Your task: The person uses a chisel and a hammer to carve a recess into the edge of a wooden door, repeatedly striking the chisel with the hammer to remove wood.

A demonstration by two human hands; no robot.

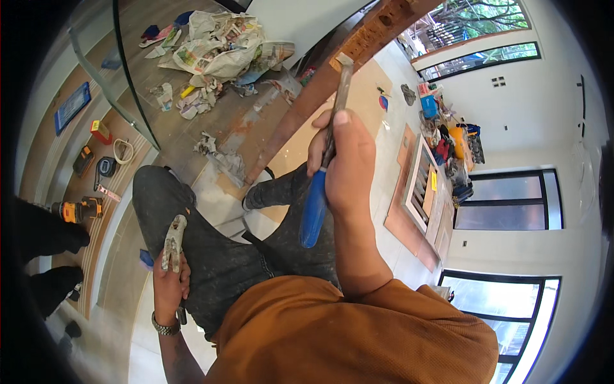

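Note:
My right hand is wrapped round a chisel with a blue handle, its thumb and fingers gripping the upper handle and shank. The chisel's flat blade reaches up to a long reddish-brown wooden beam, and its tip meets a notched, roughly cut patch on the beam. Lower left, beside my bent knee, my left hand is closed round a claw hammer. The hammer's worn, white-smeared head stands above the fist, and part of its handle shows below.
Crumpled newspaper lies behind a glass panel edge. On the steps at left are a yellow cordless drill, a tape measure and a blue case. Another person's dark legs stand there. A framed panel lies right.

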